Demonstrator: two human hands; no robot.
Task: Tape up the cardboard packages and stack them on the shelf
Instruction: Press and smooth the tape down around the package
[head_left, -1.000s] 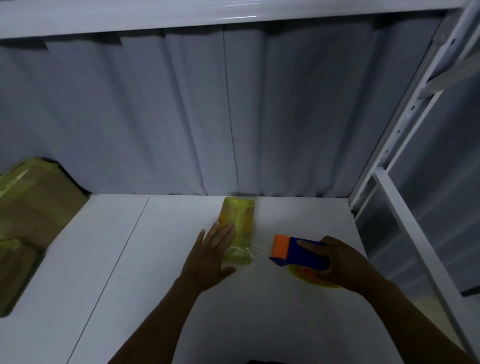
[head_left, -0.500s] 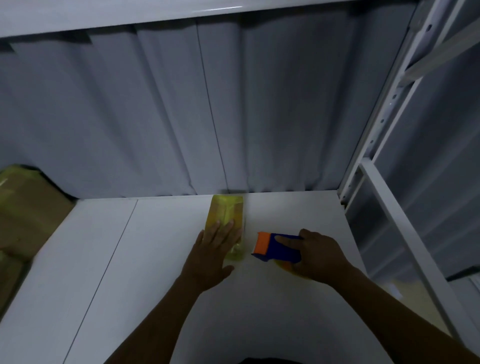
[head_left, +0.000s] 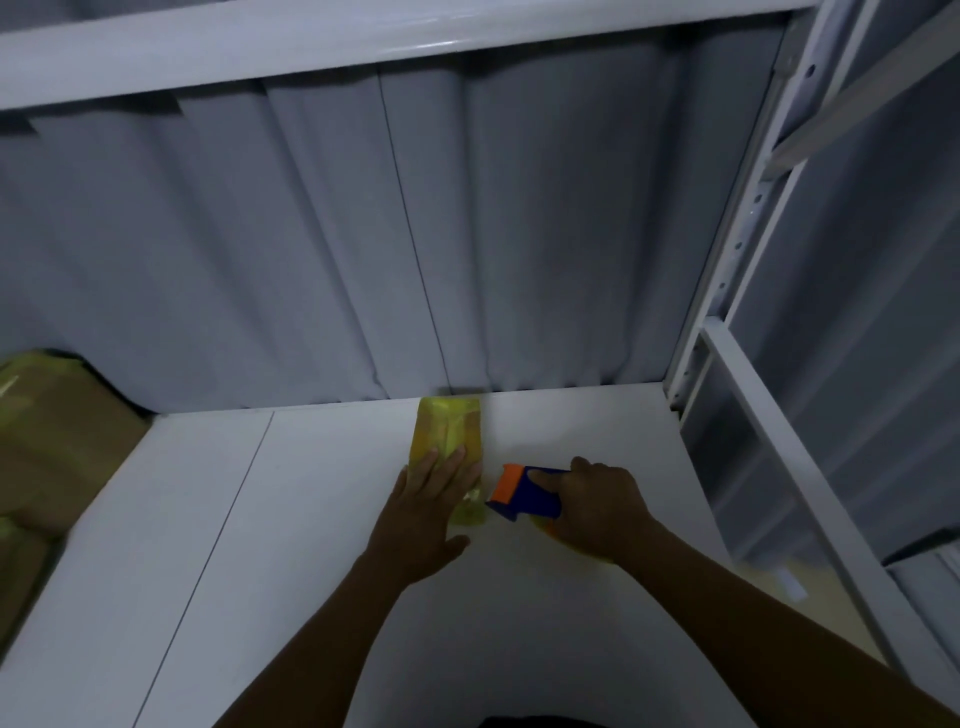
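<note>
**Flat hand on a taped package, dispenser beside it**

At frame centre, a small oblong cardboard package (head_left: 448, 435), glossy with yellow tape, lies on the smooth white shelf (head_left: 218, 530). The left hand (head_left: 423, 512) presses it with straight fingers. The right hand (head_left: 597, 506) grips a blue-orange tape dispenser (head_left: 522, 492), fingers curled.

Left hand (head_left: 426, 519), right hand (head_left: 597, 514), forearms (head_left: 332, 634) bare; dark clothing patch (head_left: 540, 723) below.
</note>
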